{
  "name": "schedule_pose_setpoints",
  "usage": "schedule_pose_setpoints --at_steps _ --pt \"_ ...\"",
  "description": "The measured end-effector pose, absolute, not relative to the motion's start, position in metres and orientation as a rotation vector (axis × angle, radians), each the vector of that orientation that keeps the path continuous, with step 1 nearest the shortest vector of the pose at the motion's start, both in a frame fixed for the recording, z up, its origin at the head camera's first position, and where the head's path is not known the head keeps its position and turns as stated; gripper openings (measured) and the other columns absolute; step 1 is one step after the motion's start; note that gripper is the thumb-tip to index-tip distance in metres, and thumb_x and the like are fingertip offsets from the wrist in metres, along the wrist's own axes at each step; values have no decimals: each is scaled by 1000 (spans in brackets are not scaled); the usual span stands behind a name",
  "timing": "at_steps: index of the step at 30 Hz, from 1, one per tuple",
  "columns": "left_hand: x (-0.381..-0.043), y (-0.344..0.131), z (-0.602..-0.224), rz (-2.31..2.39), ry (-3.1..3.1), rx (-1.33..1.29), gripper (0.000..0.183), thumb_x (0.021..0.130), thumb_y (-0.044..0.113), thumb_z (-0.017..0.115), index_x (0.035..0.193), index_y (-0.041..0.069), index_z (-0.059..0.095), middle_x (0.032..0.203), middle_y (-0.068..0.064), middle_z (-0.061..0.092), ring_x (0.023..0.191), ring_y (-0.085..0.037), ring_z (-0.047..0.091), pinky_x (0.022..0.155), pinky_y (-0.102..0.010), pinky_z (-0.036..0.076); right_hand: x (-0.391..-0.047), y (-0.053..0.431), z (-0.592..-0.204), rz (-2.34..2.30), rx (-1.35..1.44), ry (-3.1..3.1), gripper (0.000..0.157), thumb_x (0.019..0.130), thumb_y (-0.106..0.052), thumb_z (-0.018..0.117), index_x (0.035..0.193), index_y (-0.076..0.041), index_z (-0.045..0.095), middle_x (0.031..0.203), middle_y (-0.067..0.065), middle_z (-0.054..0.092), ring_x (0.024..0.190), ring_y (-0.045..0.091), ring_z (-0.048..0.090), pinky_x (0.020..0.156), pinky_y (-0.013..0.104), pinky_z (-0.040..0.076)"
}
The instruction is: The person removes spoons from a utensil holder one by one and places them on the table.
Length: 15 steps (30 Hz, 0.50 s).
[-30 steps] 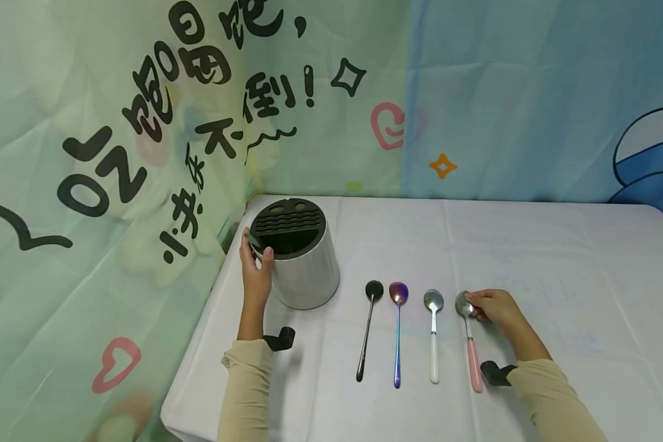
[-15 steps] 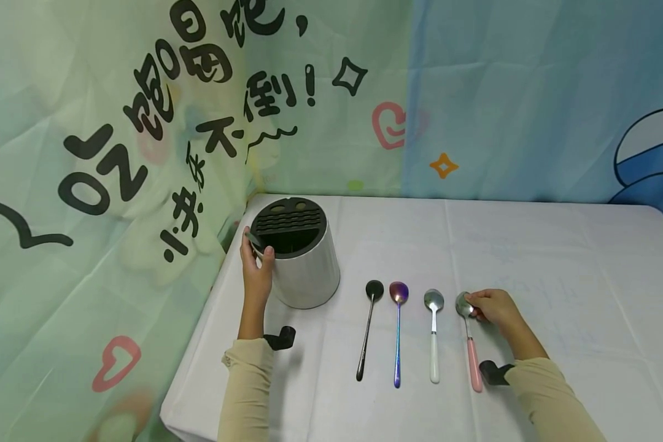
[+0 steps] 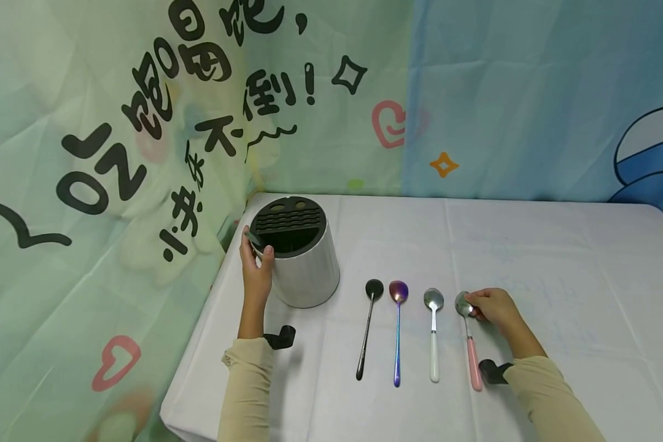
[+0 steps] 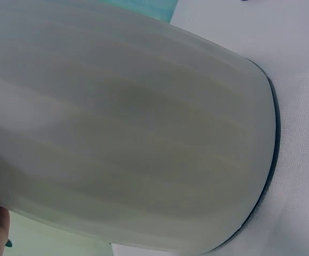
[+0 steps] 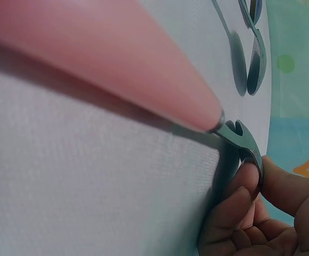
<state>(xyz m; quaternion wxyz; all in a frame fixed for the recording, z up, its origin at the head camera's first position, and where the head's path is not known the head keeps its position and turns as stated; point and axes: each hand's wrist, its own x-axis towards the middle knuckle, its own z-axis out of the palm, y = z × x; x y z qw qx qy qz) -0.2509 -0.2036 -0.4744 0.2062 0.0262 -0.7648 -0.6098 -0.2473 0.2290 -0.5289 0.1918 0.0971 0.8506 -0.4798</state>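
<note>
At the back left of the table stands a white cylindrical utensil holder with a slotted dark top. My left hand grips its left side near the rim, where a small dark grey piece shows between thumb and fingers. In the left wrist view the holder's wall fills most of the picture, hiding most of that hand. My right hand pinches the metal bowl of a pink-handled spoon between thumb and fingers. Its handle lies close over the cloth, pointing toward me.
Left of the pink spoon lie a white-handled spoon, a purple-blue spoon and a black spoon, bowls pointing away. A white cloth covers the table. Printed fabric hangs behind and at the left.
</note>
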Motion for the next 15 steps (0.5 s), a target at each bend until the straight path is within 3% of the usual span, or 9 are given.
schedule_pose_setpoints --at_steps 9,15 --pt "-250 -203 -473 -1690 -2137 82 102 74 77 42 147 11 12 150 -16 13 139 -35 14 110 -51 17 -247 229 -529 -1344 285 2398 38 92 -17 51 102 19 51 59 -6 54 55 4 51 52 19 44" --pt "-249 -202 -469 -1716 -2134 62 100 80 69 44 146 3 10 150 -20 10 138 -37 12 111 -52 15 -246 227 -527 -1325 306 2414 36 91 -16 50 104 18 50 61 -4 54 56 5 51 52 19 45"
